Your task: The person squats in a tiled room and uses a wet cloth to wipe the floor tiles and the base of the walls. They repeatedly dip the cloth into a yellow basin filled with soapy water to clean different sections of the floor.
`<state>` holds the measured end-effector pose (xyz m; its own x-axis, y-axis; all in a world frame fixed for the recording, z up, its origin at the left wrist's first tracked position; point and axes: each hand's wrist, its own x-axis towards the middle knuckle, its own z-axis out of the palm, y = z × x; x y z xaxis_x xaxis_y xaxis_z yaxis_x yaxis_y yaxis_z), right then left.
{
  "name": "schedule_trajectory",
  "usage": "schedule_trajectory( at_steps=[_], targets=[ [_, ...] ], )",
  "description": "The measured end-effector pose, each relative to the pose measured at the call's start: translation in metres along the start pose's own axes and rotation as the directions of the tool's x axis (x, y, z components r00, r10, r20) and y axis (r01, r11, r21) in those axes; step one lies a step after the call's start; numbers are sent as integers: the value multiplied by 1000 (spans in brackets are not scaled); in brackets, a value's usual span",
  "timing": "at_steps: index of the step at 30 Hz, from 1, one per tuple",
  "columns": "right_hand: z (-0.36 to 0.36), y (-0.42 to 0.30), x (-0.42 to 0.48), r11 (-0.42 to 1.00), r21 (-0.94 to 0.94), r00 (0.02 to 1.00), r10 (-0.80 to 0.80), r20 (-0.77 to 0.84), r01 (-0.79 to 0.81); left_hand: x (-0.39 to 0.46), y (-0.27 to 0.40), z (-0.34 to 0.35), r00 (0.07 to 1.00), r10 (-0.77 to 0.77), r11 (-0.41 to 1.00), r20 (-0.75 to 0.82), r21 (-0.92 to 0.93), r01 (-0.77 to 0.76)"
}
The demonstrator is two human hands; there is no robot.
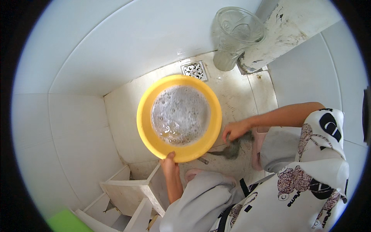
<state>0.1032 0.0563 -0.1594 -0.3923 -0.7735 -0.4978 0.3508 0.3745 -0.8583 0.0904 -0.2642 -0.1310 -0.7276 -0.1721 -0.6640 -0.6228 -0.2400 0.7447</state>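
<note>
A round yellow plastic basin [141,127] holds water topped with grey-white foam [182,113]. My left hand [170,163] grips the basin's near rim, thumb on top. To the right of the basin, my right hand [236,130] hangs over the floor with its fingers loosely bent and apart; I see nothing in it. A dark patch [232,150], apparently its shadow, lies on the tiles below. The end of a flat grey handle [203,160] with a hole pokes out from beside the basin; its other part is hidden.
Beyond the basin, a metal floor drain [194,71] sits near the wall. A tall patterned glass vase [229,43] stands beside a stained white pipe [272,40]. White boards form an open cabinet frame [127,188] at lower left, with a green object [68,221] at the corner.
</note>
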Motion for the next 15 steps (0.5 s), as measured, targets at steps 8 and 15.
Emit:
schedule_trajectory(
  at_steps=[8, 15],
  targets=[
    [-114, -40, -6, 834, -545, 542, -497, -678, 82, -49, -22, -49, 985, -173, 984, -21, 29, 174],
    [-202, -51, 109, 785, -613, 392, -592, -704, 85, -62, -39, -49, 973, -211, 976, 87, 74, 205]
  ],
)
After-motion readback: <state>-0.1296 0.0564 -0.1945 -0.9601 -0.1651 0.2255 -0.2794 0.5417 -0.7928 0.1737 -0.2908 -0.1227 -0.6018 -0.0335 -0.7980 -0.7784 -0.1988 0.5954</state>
